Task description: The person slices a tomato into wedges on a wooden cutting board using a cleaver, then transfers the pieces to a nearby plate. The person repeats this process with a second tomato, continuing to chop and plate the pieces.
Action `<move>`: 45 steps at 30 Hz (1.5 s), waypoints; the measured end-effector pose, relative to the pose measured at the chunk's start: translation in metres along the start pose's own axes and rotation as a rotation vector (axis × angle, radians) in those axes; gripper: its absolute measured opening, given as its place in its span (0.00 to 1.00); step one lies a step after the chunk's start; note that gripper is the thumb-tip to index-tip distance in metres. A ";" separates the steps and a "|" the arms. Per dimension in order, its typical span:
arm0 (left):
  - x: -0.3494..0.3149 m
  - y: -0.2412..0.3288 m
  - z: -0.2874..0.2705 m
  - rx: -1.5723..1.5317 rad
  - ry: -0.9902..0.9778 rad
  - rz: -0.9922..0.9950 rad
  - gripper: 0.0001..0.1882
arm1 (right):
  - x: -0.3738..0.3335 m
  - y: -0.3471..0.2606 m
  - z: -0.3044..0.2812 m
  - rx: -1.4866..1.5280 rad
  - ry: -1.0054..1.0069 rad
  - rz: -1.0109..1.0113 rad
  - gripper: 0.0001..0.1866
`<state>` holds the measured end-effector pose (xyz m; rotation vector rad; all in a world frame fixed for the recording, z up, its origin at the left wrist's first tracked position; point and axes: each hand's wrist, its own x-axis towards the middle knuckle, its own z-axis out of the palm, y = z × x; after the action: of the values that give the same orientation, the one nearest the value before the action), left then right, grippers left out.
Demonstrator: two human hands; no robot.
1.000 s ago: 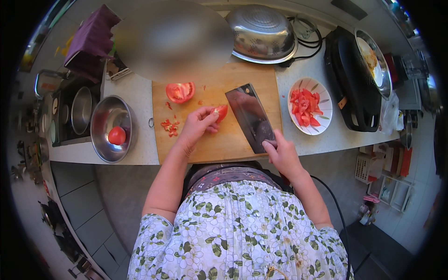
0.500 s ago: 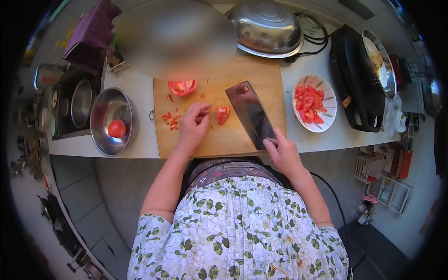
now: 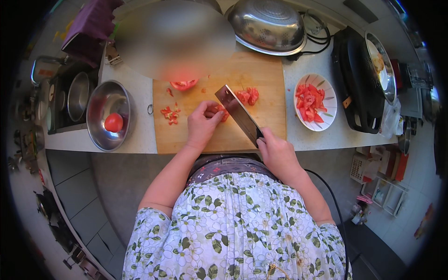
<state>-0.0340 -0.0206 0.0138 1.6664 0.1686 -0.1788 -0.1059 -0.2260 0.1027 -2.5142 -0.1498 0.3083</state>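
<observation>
My right hand (image 3: 278, 153) is closed round the handle of a cleaver (image 3: 239, 114), whose broad blade slants up and left over the wooden cutting board (image 3: 268, 119). Against the blade's left side lies a tomato piece (image 3: 224, 113), with the bent fingertips of my left hand (image 3: 204, 123) gripping it. Chopped tomato (image 3: 248, 96) forms a small heap just right of the blade. Further up the board sits a cut tomato (image 3: 185, 85), partly covered by a blurred patch. Red scraps (image 3: 170, 115) are scattered left of my left hand.
A white plate (image 3: 303, 123) of tomato chunks stands right of the board. To its left is a steel bowl (image 3: 95, 133) with a whole tomato (image 3: 113, 122). An upturned steel colander (image 3: 266, 25) and a black appliance (image 3: 347, 88) stand at the back and right.
My left hand has moved right onto the tomato piece. The cleaver has shifted left to meet that piece, and the chopped heap beside the blade now shows.
</observation>
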 end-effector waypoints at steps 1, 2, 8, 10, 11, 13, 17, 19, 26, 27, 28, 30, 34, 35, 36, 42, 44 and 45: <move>0.000 -0.001 0.001 0.028 0.005 0.001 0.09 | 0.000 -0.002 -0.001 -0.014 -0.014 0.006 0.09; 0.000 -0.002 0.001 0.057 0.010 0.003 0.09 | 0.001 -0.006 -0.003 -0.026 -0.044 0.017 0.09; 0.003 -0.007 0.002 0.123 0.027 0.033 0.09 | 0.018 -0.016 -0.006 -0.061 -0.172 0.030 0.07; 0.002 -0.008 0.002 0.112 0.019 0.031 0.09 | 0.031 -0.012 0.002 -0.047 -0.197 0.008 0.06; 0.002 -0.009 0.002 0.101 0.014 0.023 0.09 | 0.040 -0.015 0.005 -0.055 -0.183 0.002 0.06; 0.002 -0.009 0.003 0.120 0.020 0.028 0.10 | 0.056 -0.020 0.011 -0.074 -0.157 -0.013 0.07; 0.001 -0.002 0.004 0.202 0.038 0.044 0.10 | 0.057 -0.019 0.016 -0.140 -0.143 -0.070 0.09; 0.002 -0.001 0.002 0.214 0.045 0.053 0.11 | 0.037 -0.010 0.011 -0.140 -0.149 -0.086 0.10; 0.003 -0.007 0.006 0.197 0.023 0.110 0.11 | 0.064 -0.007 0.016 -0.079 -0.052 0.031 0.11; 0.004 -0.008 0.005 0.221 0.027 0.132 0.11 | 0.072 -0.003 0.021 -0.039 0.004 0.034 0.11; 0.004 -0.008 0.005 0.222 0.022 0.126 0.11 | 0.076 -0.001 0.023 0.001 0.060 0.038 0.12; 0.004 -0.010 0.004 0.221 0.014 0.109 0.10 | 0.071 0.003 0.022 0.001 0.043 0.043 0.12; 0.005 -0.010 0.002 0.177 0.003 0.007 0.10 | 0.053 0.010 0.014 0.006 0.073 -0.016 0.13; 0.005 -0.011 0.001 0.145 -0.016 0.004 0.09 | 0.050 0.013 0.012 0.031 0.080 0.000 0.13; 0.006 -0.009 0.000 0.115 -0.037 0.002 0.09 | 0.047 0.015 0.010 0.056 0.088 0.018 0.13; 0.006 0.009 -0.015 0.285 -0.209 0.258 0.18 | 0.028 0.027 0.000 0.159 0.161 0.002 0.12; 0.010 0.010 -0.013 0.373 -0.272 0.340 0.16 | 0.021 0.029 -0.001 0.137 0.142 0.007 0.11; 0.012 0.010 -0.013 0.417 -0.304 0.382 0.15 | 0.019 0.029 -0.002 0.105 0.123 0.004 0.11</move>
<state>-0.0198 -0.0090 0.0225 2.0233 -0.4422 -0.1825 -0.0862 -0.2476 0.0844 -2.4217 -0.0776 0.1582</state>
